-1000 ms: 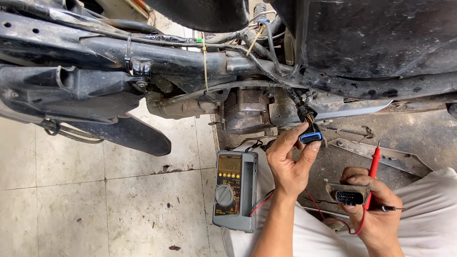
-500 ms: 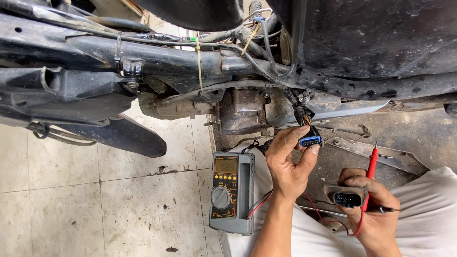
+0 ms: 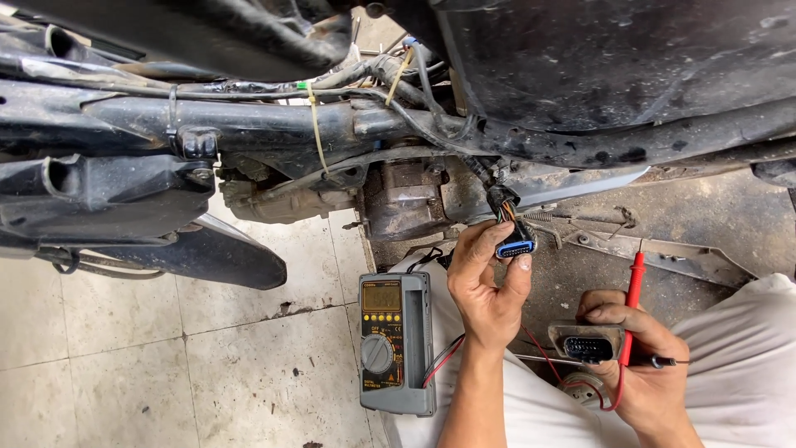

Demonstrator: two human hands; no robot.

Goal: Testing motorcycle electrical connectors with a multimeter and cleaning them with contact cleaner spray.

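1. Your left hand (image 3: 487, 286) pinches the blue-faced connector (image 3: 514, 247) at the end of the wiring harness (image 3: 500, 199), just under the motorcycle frame (image 3: 274, 124).
2. Your right hand (image 3: 638, 365) is closed on a black module plug (image 3: 590, 344) plus the red probe (image 3: 633, 290).
3. The connector lies up and left of the probe tip, well apart; its harness runs up-left. The left hand is nearer.
4. The multimeter (image 3: 395, 342) rests just left of your left wrist.

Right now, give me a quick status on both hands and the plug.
Left hand pinching the blue-faced plug on its wire bundle. Right hand holding a grey connector and a red probe. Meter beside the left wrist; nothing blocking the plug.
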